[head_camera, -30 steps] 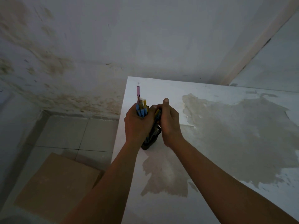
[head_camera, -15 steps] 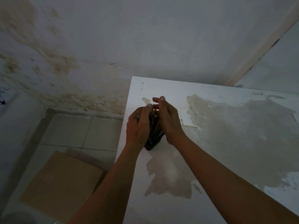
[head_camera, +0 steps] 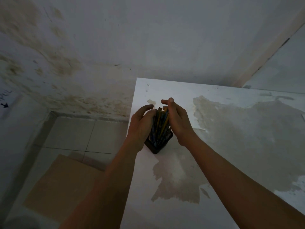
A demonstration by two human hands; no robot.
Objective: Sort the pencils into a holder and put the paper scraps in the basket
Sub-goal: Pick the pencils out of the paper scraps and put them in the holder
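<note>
Left hand (head_camera: 140, 127) is curving against the pencils (head_camera: 159, 125), its grip unclear; right hand (head_camera: 179, 123) is hovering beside them, fingers loosely curled, holding nothing. Pencils are standing in a black holder (head_camera: 156, 148) near the left edge of the table (head_camera: 165, 212).

holder (head_camera: 158, 147): top masked by left hand (head_camera: 140, 128) and right hand (head_camera: 179, 123) | pencils (head_camera: 160, 123): sides covered, grip or mere touch, can't call it | desk (head_camera: 231, 154): runs off right and bottom edges

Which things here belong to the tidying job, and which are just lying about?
Job: pencils, black mesh holder, left hand and right hand cupped beside them.
Lying about: brown board on the floor, worn white table.
</note>
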